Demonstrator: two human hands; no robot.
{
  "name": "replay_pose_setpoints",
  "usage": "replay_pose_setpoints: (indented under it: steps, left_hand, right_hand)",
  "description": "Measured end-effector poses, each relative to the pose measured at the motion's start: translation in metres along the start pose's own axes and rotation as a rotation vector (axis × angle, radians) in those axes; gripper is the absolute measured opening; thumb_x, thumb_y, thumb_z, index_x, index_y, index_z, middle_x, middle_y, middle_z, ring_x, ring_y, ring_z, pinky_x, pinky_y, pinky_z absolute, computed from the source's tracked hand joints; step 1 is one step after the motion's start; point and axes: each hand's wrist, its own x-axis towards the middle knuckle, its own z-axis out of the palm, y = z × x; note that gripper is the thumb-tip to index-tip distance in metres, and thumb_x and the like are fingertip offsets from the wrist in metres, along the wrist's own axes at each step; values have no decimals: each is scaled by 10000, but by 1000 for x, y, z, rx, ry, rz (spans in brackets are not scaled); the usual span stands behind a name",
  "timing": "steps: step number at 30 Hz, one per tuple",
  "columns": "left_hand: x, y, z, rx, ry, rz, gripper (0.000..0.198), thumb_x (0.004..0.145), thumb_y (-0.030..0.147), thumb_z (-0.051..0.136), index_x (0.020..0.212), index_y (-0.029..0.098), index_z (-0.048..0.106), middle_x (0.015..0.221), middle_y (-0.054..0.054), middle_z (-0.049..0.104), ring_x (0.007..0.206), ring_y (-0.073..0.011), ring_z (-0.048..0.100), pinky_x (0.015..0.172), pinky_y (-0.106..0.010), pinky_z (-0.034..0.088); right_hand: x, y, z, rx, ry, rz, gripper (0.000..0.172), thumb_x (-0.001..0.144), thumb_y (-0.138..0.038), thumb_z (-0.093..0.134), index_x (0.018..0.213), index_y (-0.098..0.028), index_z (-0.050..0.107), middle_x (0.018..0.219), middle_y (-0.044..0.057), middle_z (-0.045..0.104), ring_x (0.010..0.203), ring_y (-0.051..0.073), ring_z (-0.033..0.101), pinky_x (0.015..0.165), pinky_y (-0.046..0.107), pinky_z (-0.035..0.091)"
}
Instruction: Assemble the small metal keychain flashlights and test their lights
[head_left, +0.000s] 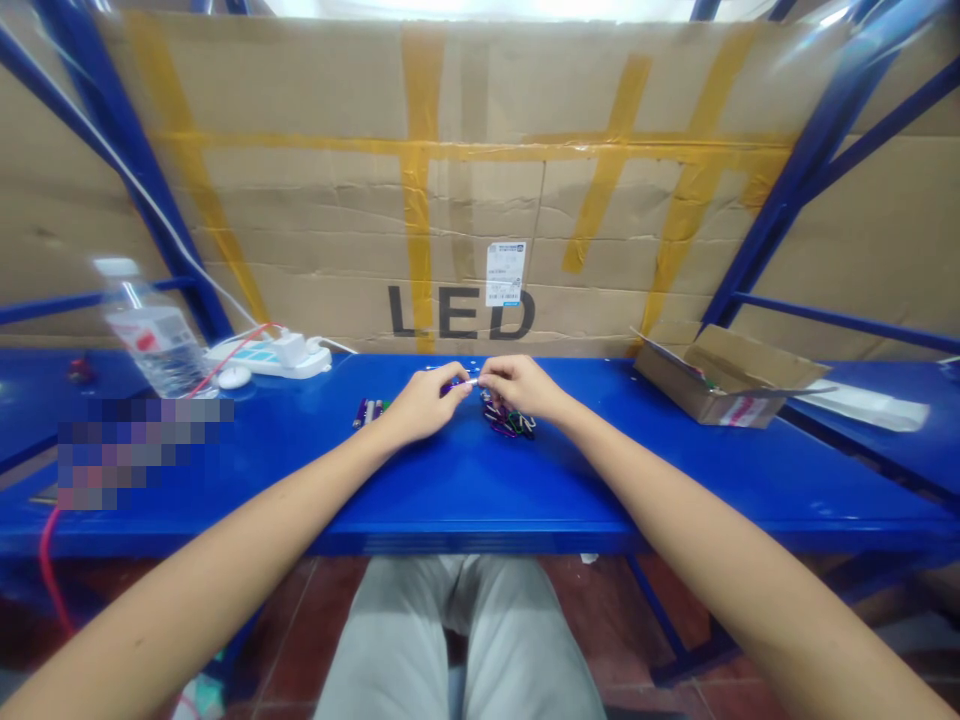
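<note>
Above the blue tabletop, my left hand [429, 402] is closed around a small purple tube [455, 384] with a pale, silvery end. The fingertips of my right hand [519, 384] pinch that end, so both hands meet on the same piece. Just below my right hand lies a loose pile of small metallic clips [511, 420] in purple, dark green and silver; their exact kind is too small to tell. Left of my left hand, several short tubes [368, 412] in purple, silver and green lie side by side, partly hidden by that hand.
An open cardboard box [720, 385] stands at the right, beside a white strip [870, 405]. To the left are a water bottle [154, 335], a white power strip [281, 358] with a red cable, and a pixelated patch. A large cardboard sheet [337, 240] backs the blue table [465, 490].
</note>
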Motion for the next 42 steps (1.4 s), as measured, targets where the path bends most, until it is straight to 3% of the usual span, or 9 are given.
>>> replay_pose_setpoints:
  steps: [5, 9, 15, 20, 24, 33, 37, 42]
  left_hand:
    - [1, 2, 3, -40, 44, 9, 350, 987, 344, 392, 771, 170, 605, 738, -17, 644, 726, -176, 582, 685, -304, 408]
    - [-1, 2, 1, 21, 17, 66, 304, 974, 323, 428, 769, 173, 595, 746, -28, 645, 729, -184, 589, 691, -312, 410]
    - [-5, 0, -3, 198, -14, 246, 215, 996, 308, 421, 916, 185, 578, 913, -73, 676, 836, -215, 623, 760, -332, 451]
    - [-7, -2, 1, 308, -31, 341, 110, 955, 197, 420, 960, 182, 529, 902, -88, 655, 812, -227, 619, 719, -332, 450]
    - [-10, 2, 2, 322, -11, 310, 86, 929, 199, 447, 931, 186, 532, 854, -76, 645, 738, -217, 596, 674, -332, 439]
    - [-5, 2, 3, 342, 37, 266, 237, 971, 225, 398, 879, 171, 609, 877, -96, 630, 827, -226, 602, 785, -365, 483]
    - [-5, 3, 2, 302, -4, 197, 172, 956, 238, 480, 903, 193, 637, 870, -75, 695, 803, -227, 642, 757, -347, 477]
    - [-3, -2, 5, 139, 63, 282, 62, 892, 171, 572, 897, 194, 629, 893, -47, 703, 829, -196, 643, 766, -308, 471]
  right_hand:
    - [-3, -3, 0, -86, 8, -108, 171, 874, -252, 587, 739, -164, 644, 545, -29, 606, 443, 99, 520, 527, 222, 412]
    - [-4, -4, 0, -113, 4, -171, 189, 870, -251, 602, 705, -164, 630, 532, -30, 599, 472, 96, 527, 557, 219, 421]
    - [-4, -3, 0, 178, -148, 32, 233, 882, -309, 597, 696, -178, 547, 486, -38, 551, 416, 109, 526, 434, 214, 405]
    - [-6, -10, 1, 452, -251, 85, 314, 850, -407, 678, 695, -172, 538, 446, -69, 445, 412, 104, 517, 373, 192, 369]
    - [-8, -18, 2, 384, -241, 106, 339, 860, -420, 676, 685, -173, 525, 451, -54, 481, 407, 101, 526, 367, 185, 369]
    - [-4, -9, -1, 222, -164, 108, 282, 878, -346, 638, 682, -177, 527, 444, -37, 542, 366, 85, 478, 372, 183, 393]
    - [-4, -2, 0, 331, -177, 131, 293, 851, -359, 669, 679, -177, 516, 457, -48, 504, 395, 87, 487, 375, 180, 383]
    - [-4, 1, 2, 579, -224, 282, 254, 812, -300, 694, 696, -169, 510, 474, -60, 427, 403, 90, 459, 353, 179, 316]
